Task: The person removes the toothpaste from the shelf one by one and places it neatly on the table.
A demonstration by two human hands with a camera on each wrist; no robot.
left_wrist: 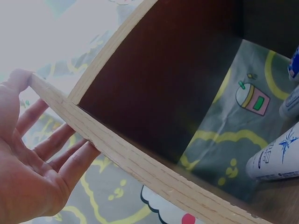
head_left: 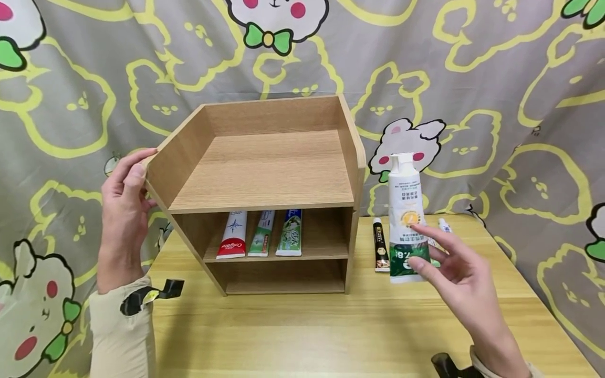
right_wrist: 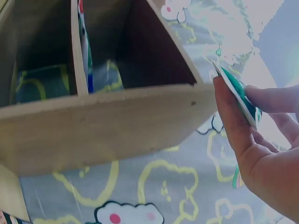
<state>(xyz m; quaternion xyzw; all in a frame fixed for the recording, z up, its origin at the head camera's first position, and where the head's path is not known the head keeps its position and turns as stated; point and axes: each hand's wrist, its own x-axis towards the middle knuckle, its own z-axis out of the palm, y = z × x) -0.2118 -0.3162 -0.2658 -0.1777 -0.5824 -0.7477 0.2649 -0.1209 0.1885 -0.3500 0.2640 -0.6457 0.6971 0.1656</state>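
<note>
Clearly, in the head view, the right hand (head_left: 465,275) pinched a green-and-white tube (head_left: 406,210) beside a wooden shelf (head_left: 269,173) holding three more tubes (head_left: 262,236).
Left wrist: the left hand (left_wrist: 39,175) gripped the shelf's side. Right wrist: the tube's green end showed edge-on.

We see a matt, wood-grained shelf (head_left: 269,168), a smooth wooden desk (head_left: 264,331), creased cloth curtain (head_left: 179,121) and smooth, plastic-looking held tube (head_left: 405,212).

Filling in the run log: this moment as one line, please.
left hand: grips shelf side | right hand: holds white-green tube | middle level: three tubes | table: black tube right of shelf
</note>
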